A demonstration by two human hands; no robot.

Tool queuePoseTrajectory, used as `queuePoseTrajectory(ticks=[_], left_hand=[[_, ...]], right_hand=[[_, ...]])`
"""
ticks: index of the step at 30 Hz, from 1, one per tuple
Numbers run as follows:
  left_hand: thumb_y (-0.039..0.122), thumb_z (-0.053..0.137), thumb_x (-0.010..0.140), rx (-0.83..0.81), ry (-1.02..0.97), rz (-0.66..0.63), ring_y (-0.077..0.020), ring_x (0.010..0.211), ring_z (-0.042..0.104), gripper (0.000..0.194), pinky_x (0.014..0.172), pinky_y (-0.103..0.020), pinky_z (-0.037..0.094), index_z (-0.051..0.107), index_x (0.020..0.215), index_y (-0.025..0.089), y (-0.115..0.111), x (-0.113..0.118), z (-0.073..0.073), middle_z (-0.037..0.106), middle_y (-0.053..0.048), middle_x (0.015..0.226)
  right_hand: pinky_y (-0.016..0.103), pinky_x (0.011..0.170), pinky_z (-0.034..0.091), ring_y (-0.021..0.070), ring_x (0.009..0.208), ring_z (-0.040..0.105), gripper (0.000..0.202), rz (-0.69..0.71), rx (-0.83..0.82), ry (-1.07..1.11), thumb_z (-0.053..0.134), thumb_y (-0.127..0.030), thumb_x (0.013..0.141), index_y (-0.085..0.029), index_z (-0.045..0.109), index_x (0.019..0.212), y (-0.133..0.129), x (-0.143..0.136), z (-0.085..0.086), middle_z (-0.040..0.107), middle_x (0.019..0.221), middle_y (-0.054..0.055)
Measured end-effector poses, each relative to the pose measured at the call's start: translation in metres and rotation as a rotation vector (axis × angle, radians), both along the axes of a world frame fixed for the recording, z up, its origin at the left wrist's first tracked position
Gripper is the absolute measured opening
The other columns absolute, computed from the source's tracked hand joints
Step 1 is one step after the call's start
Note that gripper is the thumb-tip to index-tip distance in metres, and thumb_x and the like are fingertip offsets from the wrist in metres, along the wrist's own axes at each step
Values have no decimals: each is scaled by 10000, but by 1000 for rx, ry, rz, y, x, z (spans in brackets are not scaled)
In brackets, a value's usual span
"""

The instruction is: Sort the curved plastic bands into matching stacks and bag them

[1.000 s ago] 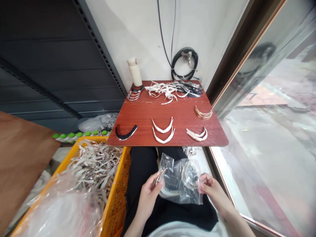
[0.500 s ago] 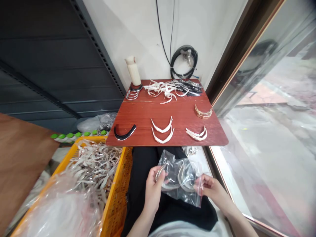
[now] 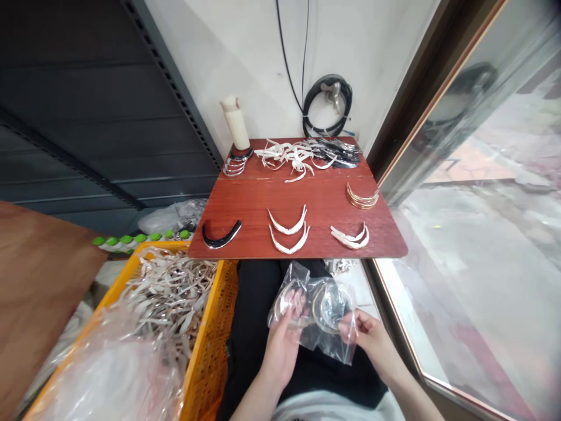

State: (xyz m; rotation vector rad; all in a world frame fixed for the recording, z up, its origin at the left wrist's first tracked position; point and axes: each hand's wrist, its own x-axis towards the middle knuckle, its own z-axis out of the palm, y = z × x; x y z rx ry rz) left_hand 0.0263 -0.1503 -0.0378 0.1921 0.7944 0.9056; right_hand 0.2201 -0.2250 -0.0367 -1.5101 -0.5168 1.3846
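Note:
A clear plastic bag (image 3: 322,345) with curved pale metal pieces (image 3: 323,310) inside hangs over the lap, just below the board's front edge. My left hand (image 3: 283,342) supports its left part, fingers spread behind or under the film. My right hand (image 3: 368,330) pinches the right edge of the bag between thumb and fingers. On the red-brown board (image 3: 245,199) lie two white curved pieces (image 3: 289,240) in the middle, a white pair (image 3: 350,237) at the right, a black curved piece (image 3: 221,237) at the left and gold ones (image 3: 363,199) at the right edge.
Loose white strips (image 3: 284,155), dark strips (image 3: 337,153) and a cream bottle (image 3: 236,126) are at the board's back. A yellow crate (image 3: 210,327) full of metal strips and plastic bags stands at the left. Glass (image 3: 464,245) borders the right side.
My left hand has loosened its pinch at the bag's left side and opened beneath it. The curved pieces on that side now lie across its fingers.

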Motion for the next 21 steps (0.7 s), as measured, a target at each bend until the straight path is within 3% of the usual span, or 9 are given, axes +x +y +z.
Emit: queuePoseTrajectory(ticks=[4,8,13,17,21], left_hand=[[262,758,781,59,205,-62,-337,1328,507,510,989,-410,503,627,1272,221,-4,7,5,571,-133,1407],[202,779,689,60,229,-136,-356,1246,578,566,908,-380,529,640,1238,200,-4,6,10,627,-146,1336],[411,762,767,103,392,-80,-359,1146,644,494,870,-403,553,674,1183,159,2,4,9,653,-156,1291],[600,626,836,62,230,71,-347,1232,590,573,1003,-455,506,703,1158,133,12,1,8,677,-165,1249],[558,628,862,-2,118,54,-318,1263,571,521,1050,-449,480,698,1174,146,16,-1,11,663,-158,1277]], right_hand=[[305,649,496,164,639,560,397,-143,-11,-30,874,-501,574,-197,664,719,0,-7,6,621,662,6],[317,679,515,168,648,570,392,-195,-5,-4,880,-500,575,-203,654,696,-2,-10,5,618,672,6],[328,691,512,178,661,581,391,-186,0,-15,877,-506,584,-209,658,712,-5,-16,2,628,686,8],[315,664,488,182,654,577,386,-134,27,-67,854,-530,614,-205,668,710,-7,-18,3,648,675,24],[317,627,478,190,645,561,396,-110,29,-73,831,-554,639,-203,657,695,-9,-21,5,639,657,30]])
